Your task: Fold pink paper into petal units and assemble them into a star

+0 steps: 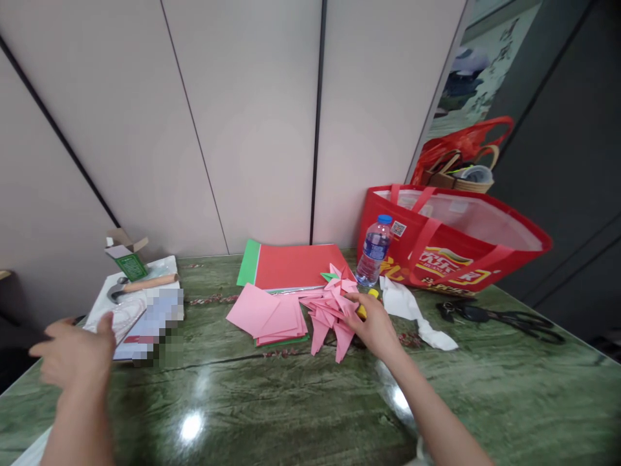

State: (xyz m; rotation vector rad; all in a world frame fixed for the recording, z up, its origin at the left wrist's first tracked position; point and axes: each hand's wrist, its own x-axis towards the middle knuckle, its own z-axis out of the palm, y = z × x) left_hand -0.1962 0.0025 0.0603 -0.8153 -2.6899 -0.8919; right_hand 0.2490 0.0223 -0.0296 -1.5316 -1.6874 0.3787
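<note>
My right hand is at the right side of a cluster of folded pink paper pieces, its thumb and fingers closed on their edge. Pointed ends of the folded paper hang toward the front. A pink paper flower with a green leaf lies just behind. Partly hidden by my fingers is a yellow glue stick. Flat pink paper squares are fanned out to the left, with a green edge under them. On the far left, my left hand is spread open and holds nothing, close to a stack of books.
Red and green sheets lie along the wall. A water bottle stands before a red shopping bag. White tissue and black scissors lie to the right. A hammer and small box rest on the books.
</note>
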